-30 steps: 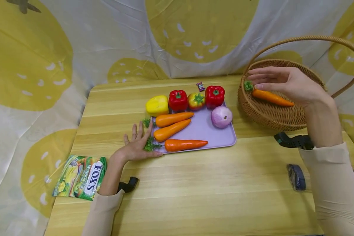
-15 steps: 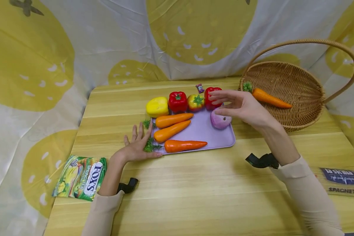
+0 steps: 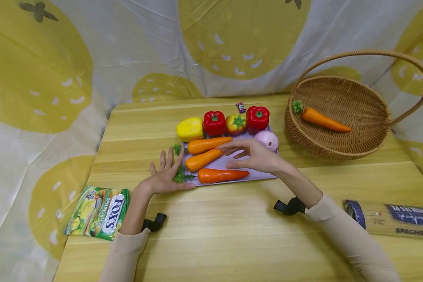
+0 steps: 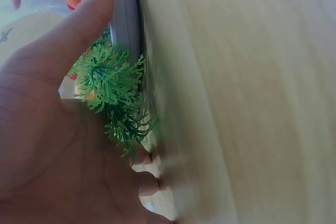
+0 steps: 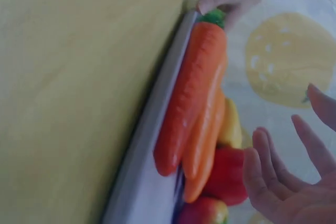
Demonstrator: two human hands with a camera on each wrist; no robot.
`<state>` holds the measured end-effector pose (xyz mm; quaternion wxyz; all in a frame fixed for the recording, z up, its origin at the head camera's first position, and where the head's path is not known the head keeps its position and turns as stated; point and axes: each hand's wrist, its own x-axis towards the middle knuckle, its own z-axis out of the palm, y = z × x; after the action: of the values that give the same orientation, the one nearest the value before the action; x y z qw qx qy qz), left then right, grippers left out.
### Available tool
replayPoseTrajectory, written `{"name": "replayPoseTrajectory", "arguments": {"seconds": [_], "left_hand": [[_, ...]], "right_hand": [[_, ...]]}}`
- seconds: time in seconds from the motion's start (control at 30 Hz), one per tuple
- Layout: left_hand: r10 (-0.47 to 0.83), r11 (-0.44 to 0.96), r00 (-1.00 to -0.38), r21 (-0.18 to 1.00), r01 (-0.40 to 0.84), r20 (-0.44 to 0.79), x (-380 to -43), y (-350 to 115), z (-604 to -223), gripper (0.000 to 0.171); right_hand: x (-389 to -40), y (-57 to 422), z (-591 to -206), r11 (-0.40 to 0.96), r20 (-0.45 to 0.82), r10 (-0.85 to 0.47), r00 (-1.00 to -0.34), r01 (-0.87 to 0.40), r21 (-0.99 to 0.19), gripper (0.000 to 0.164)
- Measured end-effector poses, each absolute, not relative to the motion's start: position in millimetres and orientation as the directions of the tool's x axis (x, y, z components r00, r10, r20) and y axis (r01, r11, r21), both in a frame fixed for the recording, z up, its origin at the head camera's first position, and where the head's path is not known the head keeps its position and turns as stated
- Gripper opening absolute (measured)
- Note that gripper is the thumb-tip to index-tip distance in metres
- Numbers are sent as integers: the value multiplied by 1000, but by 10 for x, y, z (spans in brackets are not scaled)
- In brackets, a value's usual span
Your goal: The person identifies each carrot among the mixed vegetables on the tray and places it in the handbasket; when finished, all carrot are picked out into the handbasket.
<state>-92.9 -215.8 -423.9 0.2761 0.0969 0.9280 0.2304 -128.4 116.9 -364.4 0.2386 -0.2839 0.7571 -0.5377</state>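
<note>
a right hand [image 3: 253, 154], fingers loosely curved and holding nothing, hovers over three smooth, tapered orange carrots [image 3: 222, 176] on a flat lilac tray [image 3: 259, 175]; the splayed left hand [image 3: 163, 178], also gripping nothing, rests its thumb at the rim beside feathery green tops [image 4: 110, 77]. a fourth carrot [image 3: 324, 119] lies in a woven wicker basket [image 3: 359, 105]. the step appears to be reaching for a carrot; the next move likely calls for a pinch around its rounded body.

The green sweet bag [image 3: 98, 213] reads "FOX'S" and "SPRING TEA". "SPAGHETTI" stands on the pasta packet [image 3: 380, 220], whose blue label [image 3: 410, 214] carries blurred white lettering. Print on the small wrapped candy [image 3: 241, 107] is too tiny to read.
</note>
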Motion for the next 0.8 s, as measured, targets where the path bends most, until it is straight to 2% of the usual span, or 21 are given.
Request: {"name": "replayPoseTrajectory", "arguments": {"seconds": [0.27, 0.8], "left_hand": [[307, 871, -827, 488, 46, -470, -922, -2153, -4217, 128], [299, 875, -831, 482, 44, -469, -929, -2166, -4247, 130]], "right_hand": [[-1265, 1033, -3807, 277, -99, -727, -679, -159, -947, 50], [-1265, 858, -3982, 341, -124, -737, -665, -207, -917, 43]]}}
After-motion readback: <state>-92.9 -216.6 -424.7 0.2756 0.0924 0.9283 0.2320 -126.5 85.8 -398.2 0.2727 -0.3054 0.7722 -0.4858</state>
